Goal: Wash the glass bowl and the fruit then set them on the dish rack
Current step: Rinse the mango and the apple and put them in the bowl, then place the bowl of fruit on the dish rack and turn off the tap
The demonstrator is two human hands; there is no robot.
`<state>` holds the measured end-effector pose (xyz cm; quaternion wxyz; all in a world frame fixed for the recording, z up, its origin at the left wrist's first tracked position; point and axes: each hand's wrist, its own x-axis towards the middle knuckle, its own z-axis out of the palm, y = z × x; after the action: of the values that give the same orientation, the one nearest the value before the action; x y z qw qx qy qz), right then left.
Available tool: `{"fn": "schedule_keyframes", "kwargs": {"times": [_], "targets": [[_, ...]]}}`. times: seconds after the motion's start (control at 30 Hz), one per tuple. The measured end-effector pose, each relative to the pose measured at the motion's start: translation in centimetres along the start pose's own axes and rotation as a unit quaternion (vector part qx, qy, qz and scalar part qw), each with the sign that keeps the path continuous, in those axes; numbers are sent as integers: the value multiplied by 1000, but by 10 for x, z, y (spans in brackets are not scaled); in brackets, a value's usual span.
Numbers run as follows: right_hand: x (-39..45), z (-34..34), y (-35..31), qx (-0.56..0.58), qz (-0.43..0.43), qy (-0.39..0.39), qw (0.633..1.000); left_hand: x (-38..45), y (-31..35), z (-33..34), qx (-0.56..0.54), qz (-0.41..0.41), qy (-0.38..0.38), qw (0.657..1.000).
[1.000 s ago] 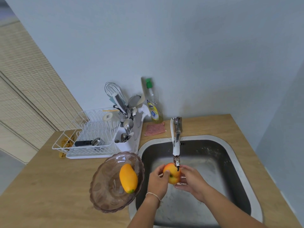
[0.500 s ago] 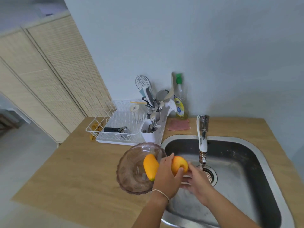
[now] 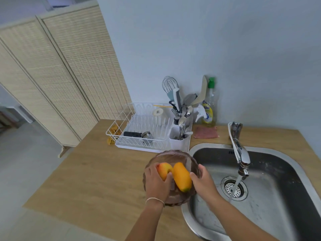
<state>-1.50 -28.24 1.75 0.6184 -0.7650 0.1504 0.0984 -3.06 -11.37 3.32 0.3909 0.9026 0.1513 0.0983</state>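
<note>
The left hand (image 3: 157, 181) grips the red-yellow fruit (image 3: 164, 170) inside the glass bowl (image 3: 173, 157) on the counter (image 3: 97, 180); the right hand (image 3: 203, 181) closes on the mango (image 3: 182, 176) beside it. Farther back, the dish rack (image 3: 147, 129) stands by the sink (image 3: 271, 180), water running.

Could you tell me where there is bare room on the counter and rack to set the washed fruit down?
The dish rack has free slots between the black-handled tool and the cutlery caddy, which is crammed. Bare counter lies left of the glass bowl and right of the pink cloth.
</note>
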Motion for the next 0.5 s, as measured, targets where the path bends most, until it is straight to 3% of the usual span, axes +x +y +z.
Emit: {"fn": "schedule_keyframes", "kwargs": {"times": [0.13, 0.2, 0.27, 0.37, 0.5], "targets": [[5, 11, -2, -23, 9, 18, 1000, 10, -22, -5, 21, 40, -140, 989], [4, 14, -3, -51, 6, 25, 998, 18, -39, -12, 44, 37, -113, 992], [2, 20, -3, -76, -1, 47, 996, 29, -60, -20, 40, -20, -53, 998], [-5, 35, -5, -73, -3, 76, 994, 41, -76, -33, -44, -94, -85, 991], [-18, 61, -20, -64, -11, 77, 995, 50, -74, -60, -135, -95, -75, 983]]}}
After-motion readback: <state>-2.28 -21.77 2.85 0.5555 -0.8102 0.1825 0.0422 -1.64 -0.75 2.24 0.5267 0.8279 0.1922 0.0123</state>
